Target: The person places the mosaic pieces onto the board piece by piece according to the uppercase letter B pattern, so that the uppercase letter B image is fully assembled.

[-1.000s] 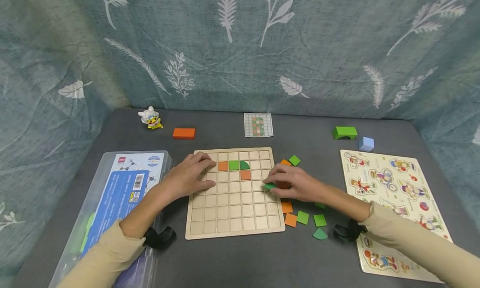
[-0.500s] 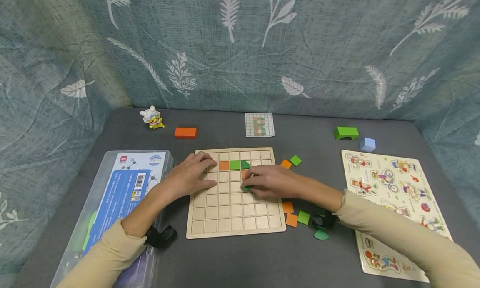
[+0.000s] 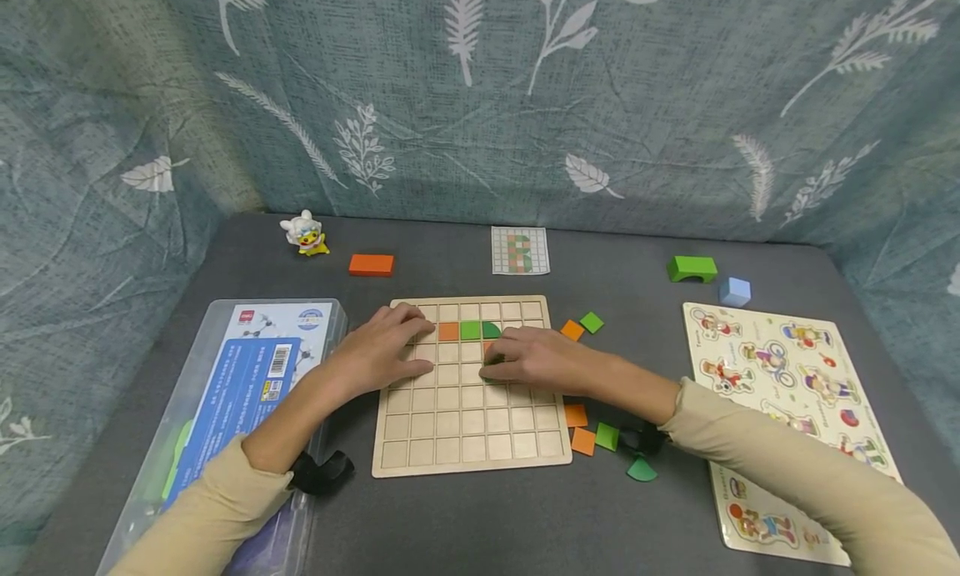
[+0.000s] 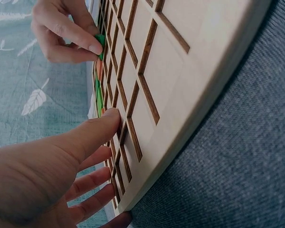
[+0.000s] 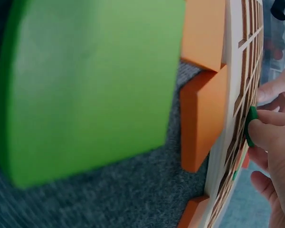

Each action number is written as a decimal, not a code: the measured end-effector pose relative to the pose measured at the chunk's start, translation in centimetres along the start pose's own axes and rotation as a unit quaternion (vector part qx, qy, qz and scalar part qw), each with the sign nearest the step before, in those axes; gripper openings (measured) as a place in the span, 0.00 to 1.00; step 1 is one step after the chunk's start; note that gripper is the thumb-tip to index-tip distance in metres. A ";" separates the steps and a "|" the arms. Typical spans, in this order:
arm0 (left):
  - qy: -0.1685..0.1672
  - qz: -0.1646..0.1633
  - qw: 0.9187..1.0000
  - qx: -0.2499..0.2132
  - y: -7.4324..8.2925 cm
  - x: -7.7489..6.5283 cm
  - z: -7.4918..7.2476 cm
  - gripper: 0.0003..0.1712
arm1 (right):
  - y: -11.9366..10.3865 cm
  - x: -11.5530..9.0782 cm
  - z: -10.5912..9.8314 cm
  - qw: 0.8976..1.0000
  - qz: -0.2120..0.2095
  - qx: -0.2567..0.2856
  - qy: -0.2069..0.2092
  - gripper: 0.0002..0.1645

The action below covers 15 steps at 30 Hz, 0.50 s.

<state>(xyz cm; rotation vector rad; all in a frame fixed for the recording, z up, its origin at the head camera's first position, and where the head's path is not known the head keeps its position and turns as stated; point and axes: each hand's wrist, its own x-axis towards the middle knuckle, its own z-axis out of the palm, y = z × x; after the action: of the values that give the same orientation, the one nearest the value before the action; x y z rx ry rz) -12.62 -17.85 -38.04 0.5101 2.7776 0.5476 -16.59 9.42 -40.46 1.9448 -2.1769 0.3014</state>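
A wooden grid board (image 3: 461, 426) lies flat on the dark table. In its second row from the back sit an orange square tile (image 3: 447, 332), a light green square tile (image 3: 469, 330) and a dark green quarter-round tile (image 3: 491, 330); another orange tile is partly hidden below them. My right hand (image 3: 540, 361) pinches a small dark green tile (image 5: 251, 126) between thumb and fingers, low over the middle cells; fingers cover most of its outline. My left hand (image 3: 378, 355) rests on the board's left edge, fingers spread and thumb on the grid, holding nothing.
Loose orange tiles (image 3: 582, 441), light green tiles (image 3: 607, 436) and a quarter-round tile (image 3: 641, 469) lie right of the board. Around them are a plastic case (image 3: 326, 309), toy figure (image 3: 304, 234), orange block (image 3: 371, 265), pattern card (image 3: 520, 251), arch block (image 3: 692, 268), blue cube (image 3: 735, 292) and picture puzzle (image 3: 776, 405).
My right hand has carried the dark green tile leftward from the board's right edge to the middle cells, then settled slightly lower over them. The left hand has stayed in place.
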 end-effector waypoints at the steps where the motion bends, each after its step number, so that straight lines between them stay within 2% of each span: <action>1: 0.000 0.000 1.000 0.000 0.0 0.0 0.0 0.29 | 0.0 0.0 0.0 1.000 0.002 0.002 0.000 0.14; 9: 0.013 0.003 1.000 0.006 0.2 0.0 -0.1 0.29 | 0.0 -0.1 -0.2 1.000 0.028 0.004 0.003 0.16; 15: 0.011 -0.001 1.000 0.004 0.2 -0.1 -0.1 0.30 | -0.1 -0.2 -0.1 0.999 0.046 0.022 -0.003 0.16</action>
<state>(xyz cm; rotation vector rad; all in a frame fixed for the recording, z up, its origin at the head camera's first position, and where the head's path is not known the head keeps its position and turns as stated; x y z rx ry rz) -12.52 -17.69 -37.87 0.5074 2.8019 0.5442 -16.49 9.68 -40.38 1.8742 -2.2862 0.3610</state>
